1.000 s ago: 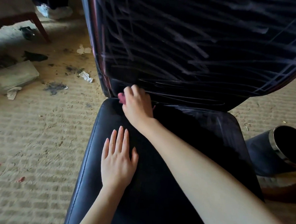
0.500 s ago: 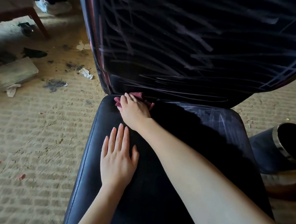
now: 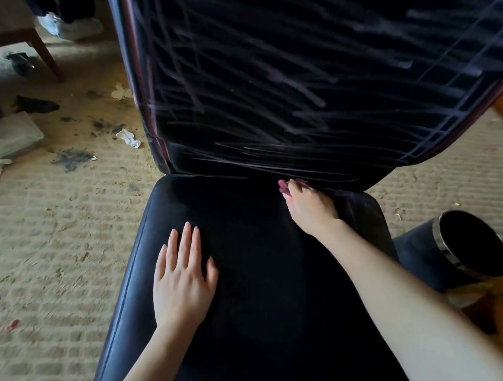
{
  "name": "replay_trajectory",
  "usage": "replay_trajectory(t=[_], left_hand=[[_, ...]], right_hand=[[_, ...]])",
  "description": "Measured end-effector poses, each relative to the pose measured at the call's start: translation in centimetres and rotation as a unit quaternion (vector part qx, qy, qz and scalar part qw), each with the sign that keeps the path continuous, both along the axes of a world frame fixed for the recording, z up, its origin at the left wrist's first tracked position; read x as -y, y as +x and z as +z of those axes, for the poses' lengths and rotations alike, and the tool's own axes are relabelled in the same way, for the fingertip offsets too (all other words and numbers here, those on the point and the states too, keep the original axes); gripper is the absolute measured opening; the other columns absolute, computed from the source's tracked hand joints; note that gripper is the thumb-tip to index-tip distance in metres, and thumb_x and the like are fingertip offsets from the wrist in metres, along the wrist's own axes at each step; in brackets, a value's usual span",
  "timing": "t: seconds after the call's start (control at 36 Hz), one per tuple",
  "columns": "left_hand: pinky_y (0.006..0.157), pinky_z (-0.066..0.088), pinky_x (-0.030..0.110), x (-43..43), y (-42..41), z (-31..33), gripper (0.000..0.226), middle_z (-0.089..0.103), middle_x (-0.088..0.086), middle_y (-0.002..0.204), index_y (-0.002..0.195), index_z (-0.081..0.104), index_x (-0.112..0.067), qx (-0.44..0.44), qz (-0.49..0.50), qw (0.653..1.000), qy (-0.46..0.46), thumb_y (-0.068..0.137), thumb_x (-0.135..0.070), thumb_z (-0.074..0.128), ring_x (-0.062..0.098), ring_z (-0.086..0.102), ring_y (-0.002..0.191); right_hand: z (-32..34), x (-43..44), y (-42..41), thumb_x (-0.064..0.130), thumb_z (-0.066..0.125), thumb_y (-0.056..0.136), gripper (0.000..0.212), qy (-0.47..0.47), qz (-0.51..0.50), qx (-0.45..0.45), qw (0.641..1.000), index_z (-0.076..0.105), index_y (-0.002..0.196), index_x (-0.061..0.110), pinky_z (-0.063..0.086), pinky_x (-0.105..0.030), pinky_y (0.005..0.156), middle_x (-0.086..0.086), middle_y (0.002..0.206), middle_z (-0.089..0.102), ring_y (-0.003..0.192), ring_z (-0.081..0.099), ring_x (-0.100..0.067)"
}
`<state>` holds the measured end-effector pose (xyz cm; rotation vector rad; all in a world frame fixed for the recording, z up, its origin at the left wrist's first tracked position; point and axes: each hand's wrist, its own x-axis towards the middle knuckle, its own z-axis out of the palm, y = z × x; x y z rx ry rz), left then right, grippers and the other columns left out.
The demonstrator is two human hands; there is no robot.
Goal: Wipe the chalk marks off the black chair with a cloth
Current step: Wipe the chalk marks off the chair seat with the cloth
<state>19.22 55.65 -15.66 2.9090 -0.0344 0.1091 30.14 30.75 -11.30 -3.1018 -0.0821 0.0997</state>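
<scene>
Pressing into the crease where seat meets backrest, the right hand (image 3: 312, 206) is seen with its fingers curled over a pink cloth (image 3: 284, 186), only an edge of which shows. The left hand (image 3: 183, 277) is laid flat on the black chair (image 3: 252, 321) seat, fingers straight and close together. Chalk marks (image 3: 278, 104) are spread across the backrest. A dark bin (image 3: 471, 245) lies tipped on the carpet (image 3: 52, 238) just beside the seat.

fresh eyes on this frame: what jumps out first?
The black chair's backrest, filling the top of the view, is still covered in pale chalk streaks. At the crease where it meets the seat, right of centre, the right hand presses a reddish cloth. The left hand lies flat on the seat's left side.
</scene>
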Motion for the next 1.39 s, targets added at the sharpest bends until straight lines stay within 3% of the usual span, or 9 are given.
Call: replay_trajectory(t=[0.28, 0.36, 0.44, 0.56, 0.78, 0.92, 1.06, 1.14, 1.39], left_hand=[[0.115, 0.021, 0.040, 0.1, 0.0, 0.0, 0.063, 0.036, 0.008, 0.151, 0.143, 0.041, -0.008, 0.005, 0.004, 1.000, -0.003, 0.090, -0.040, 0.029, 0.027, 0.030, 0.141], [0.115, 0.022, 0.040, 0.1, -0.1, 0.0, 0.063, 0.036, 0.008, 0.151, 0.143, 0.042, -0.009, 0.004, 0.009, 1.000, -0.007, 0.090, -0.040, 0.029, 0.027, 0.030, 0.141], [0.115, 0.021, 0.040, 0.2, -0.1, 0.0, 0.063, 0.036, 0.008, 0.151, 0.143, 0.042, -0.009, 0.005, 0.012, 1.000, -0.010, 0.090, -0.040, 0.028, 0.026, 0.030, 0.141], [0.115, 0.020, 0.039, 0.3, -0.2, 0.1, 0.063, 0.036, 0.008, 0.151, 0.142, 0.042, -0.008, 0.011, 0.014, 1.000, -0.012, 0.090, -0.040, 0.028, 0.026, 0.030, 0.141], [0.115, 0.020, 0.040, 0.1, -0.3, 0.2, 0.063, 0.036, 0.010, 0.151, 0.142, 0.042, -0.007, 0.009, 0.007, 1.000, -0.011, 0.090, -0.040, 0.028, 0.028, 0.030, 0.141], [0.115, 0.020, 0.040, 0.1, -0.3, 0.1, 0.063, 0.035, 0.010, 0.151, 0.143, 0.041, -0.007, 0.009, 0.007, 1.000, -0.013, 0.091, -0.040, 0.028, 0.028, 0.028, 0.142], [0.115, 0.019, 0.044, 0.3, -0.1, 0.4, 0.061, 0.033, 0.011, 0.152, 0.143, 0.039, -0.006, -0.011, 0.007, 1.000, -0.019, 0.091, -0.036, 0.033, 0.030, 0.027, 0.142], [0.114, 0.018, 0.052, 2.8, -0.1, 1.3, 0.060, 0.031, 0.016, 0.152, 0.142, 0.039, -0.002, -0.026, 0.046, 0.996, -0.072, 0.089, -0.029, 0.041, 0.035, 0.025, 0.142], [0.111, 0.029, 0.050, 17.5, -4.1, 3.1, 0.057, 0.042, 0.008, 0.148, 0.139, 0.048, -0.015, -0.025, -0.203, 0.976, -0.067, 0.088, -0.036, 0.034, 0.027, 0.037, 0.138]], right_hand=[[1.2, -5.3, 0.5, 0.038, 0.039, 0.101, 0.032, 0.041, 0.006, 0.027, 0.999, 0.052, 0.120, 0.016, 0.050, -0.039, 0.072, -0.012, 0.107, 0.067, 0.096, 0.064, -0.033], [-0.7, -10.5, 0.3, 0.033, 0.045, 0.099, 0.034, 0.050, 0.099, -0.006, 0.994, 0.050, 0.126, 0.012, 0.045, -0.043, 0.094, -0.016, 0.126, 0.058, 0.116, 0.053, -0.036], [-1.8, -11.6, -0.4, 0.033, 0.040, 0.102, 0.049, 0.028, 0.101, -0.015, 0.994, 0.034, 0.145, 0.010, 0.015, -0.045, 0.116, -0.017, 0.151, 0.033, 0.140, 0.027, -0.033], [-1.8, -7.5, -0.1, 0.039, 0.029, 0.104, 0.053, 0.035, 0.064, -0.019, 0.997, 0.025, 0.150, 0.015, 0.005, -0.037, 0.119, 0.002, 0.158, 0.023, 0.146, 0.013, -0.012], [-1.2, 1.2, -1.1, 0.035, 0.034, 0.103, 0.048, 0.012, -0.052, -0.008, 0.999, 0.039, 0.143, 0.011, 0.017, -0.033, 0.116, -0.001, 0.153, 0.034, 0.146, 0.016, -0.016], [0.1, 0.5, -2.1, 0.017, 0.045, 0.099, 0.021, 0.099, -0.051, 0.059, 0.992, 0.057, 0.112, 0.005, 0.044, -0.031, 0.093, -0.012, 0.123, 0.058, 0.118, 0.053, -0.026], [2.6, 2.8, -6.8, 0.012, 0.047, 0.096, 0.035, 0.187, -0.027, -0.006, 0.982, 0.054, 0.129, 0.017, 0.049, -0.042, 0.091, -0.003, 0.126, 0.058, 0.115, 0.053, -0.024], [4.1, 5.1, -10.1, 0.011, 0.051, 0.094, 0.036, 0.180, -0.077, 0.057, 0.979, 0.046, 0.128, 0.018, 0.052, -0.035, 0.057, -0.003, 0.106, 0.064, 0.086, 0.064, -0.023], [4.0, 12.6, -17.8, 0.034, 0.055, 0.087, 0.025, 0.165, -0.141, 0.239, 0.946, 0.049, 0.095, 0.011, 0.044, -0.030, 0.060, 0.002, 0.085, 0.058, 0.077, 0.061, -0.029]])
